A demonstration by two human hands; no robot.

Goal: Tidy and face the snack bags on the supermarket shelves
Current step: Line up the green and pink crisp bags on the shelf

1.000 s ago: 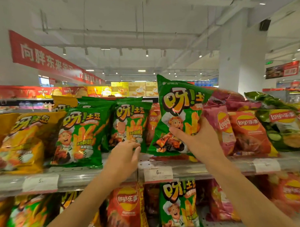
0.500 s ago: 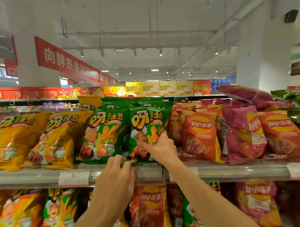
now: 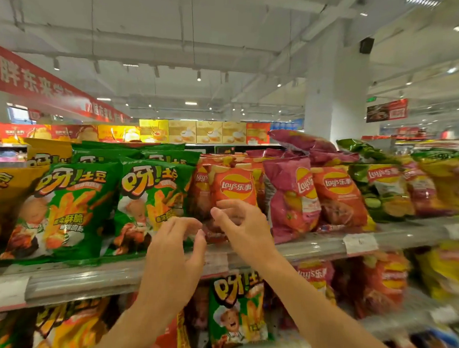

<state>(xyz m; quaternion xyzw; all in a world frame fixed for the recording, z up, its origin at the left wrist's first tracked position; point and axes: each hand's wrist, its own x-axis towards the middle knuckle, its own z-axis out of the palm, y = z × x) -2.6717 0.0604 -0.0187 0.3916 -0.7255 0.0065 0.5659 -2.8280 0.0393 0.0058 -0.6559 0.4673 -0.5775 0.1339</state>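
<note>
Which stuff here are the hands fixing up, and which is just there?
For the job:
- red crinkly Lay's chip bag
- green foil potato-stick bag
- left hand, right hand, both open, holding nothing

Just there:
- white paper price tag
- red hanging banner
- white square pillar

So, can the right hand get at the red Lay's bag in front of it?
Probably yes: the right hand is open right at the red Lay's bag, which stands at the front of the shelf with nothing between.

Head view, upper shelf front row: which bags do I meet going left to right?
Yellow fries bag → two green fries bags → red Lay's bag → pink Lay's bag → orange-red Lay's bag → green Lay's bag.
</note>
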